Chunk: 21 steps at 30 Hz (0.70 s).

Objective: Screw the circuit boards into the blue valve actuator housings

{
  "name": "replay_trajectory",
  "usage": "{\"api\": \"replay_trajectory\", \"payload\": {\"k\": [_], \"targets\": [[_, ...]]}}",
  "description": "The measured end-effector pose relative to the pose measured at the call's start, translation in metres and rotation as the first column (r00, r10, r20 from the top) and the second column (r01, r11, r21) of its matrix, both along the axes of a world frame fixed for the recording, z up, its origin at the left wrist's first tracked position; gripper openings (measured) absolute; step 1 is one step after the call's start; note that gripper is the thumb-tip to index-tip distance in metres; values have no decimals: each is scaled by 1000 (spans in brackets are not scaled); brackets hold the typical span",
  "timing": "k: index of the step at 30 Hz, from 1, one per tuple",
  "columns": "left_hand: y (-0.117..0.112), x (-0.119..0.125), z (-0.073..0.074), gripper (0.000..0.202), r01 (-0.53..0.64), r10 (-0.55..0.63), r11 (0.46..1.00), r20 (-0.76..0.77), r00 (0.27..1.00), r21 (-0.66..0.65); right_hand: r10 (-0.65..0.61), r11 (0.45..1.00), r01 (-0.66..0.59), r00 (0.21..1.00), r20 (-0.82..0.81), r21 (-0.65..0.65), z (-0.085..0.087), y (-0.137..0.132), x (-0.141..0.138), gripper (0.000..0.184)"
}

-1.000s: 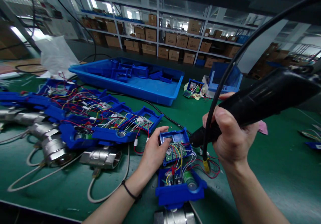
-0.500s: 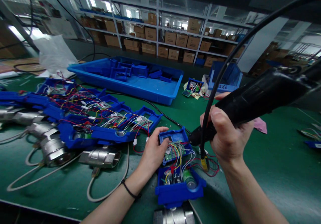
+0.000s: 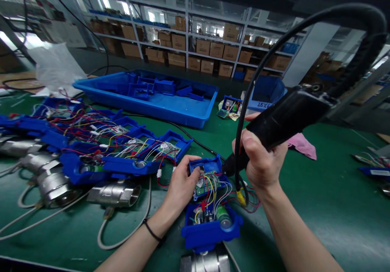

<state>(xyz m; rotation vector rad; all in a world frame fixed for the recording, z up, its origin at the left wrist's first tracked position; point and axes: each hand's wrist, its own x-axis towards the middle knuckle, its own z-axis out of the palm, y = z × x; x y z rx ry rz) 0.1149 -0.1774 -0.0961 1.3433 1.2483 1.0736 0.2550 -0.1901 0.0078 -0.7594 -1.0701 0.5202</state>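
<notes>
My right hand is wrapped round a black electric screwdriver whose thick cable arcs up and over to the right. Its tip points down-left at an open blue housing with a green circuit board and coloured wires inside. My left hand rests on the left edge of that housing, fingers curled against it and the board. Just below lies a second blue housing half with a cylindrical component, sitting on a metal valve body.
A row of similar blue housings with wiring and steel valves lies to the left on the green mat. A large blue tray with blue parts stands behind. A pink cloth lies right; shelves of cartons fill the background.
The screwdriver and my right hand have shifted a little left and closer to the housing. My left hand stays on the housing's edge. The view has panned slightly.
</notes>
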Motion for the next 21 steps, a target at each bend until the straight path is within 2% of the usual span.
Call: {"api": "replay_trajectory", "payload": {"k": [5, 11, 14, 17, 21], "targets": [[1, -1, 1, 26, -12, 14, 1000, -67, 998, 21, 33, 999, -33, 999, -16, 18, -2, 0, 12, 22], [-1, 3, 0, 27, 86, -81, 994, -75, 994, 68, -65, 994, 67, 997, -29, 83, -7, -17, 34, 25], [-3, 3, 1, 26, 115, -94, 988, -190, 977, 100, -44, 995, 46, 999, -28, 88, -8, -26, 34, 25], [-5, 1, 3, 25, 98, -59, 988, -294, 954, 119, 12, 997, -16, 999, 47, 76, -6, -32, 30, 25], [-5, 1, 4, 28, 69, -17, 989, -357, 934, 134, -1, 997, -6, 997, 81, 83, -5, -36, 26, 29]]}}
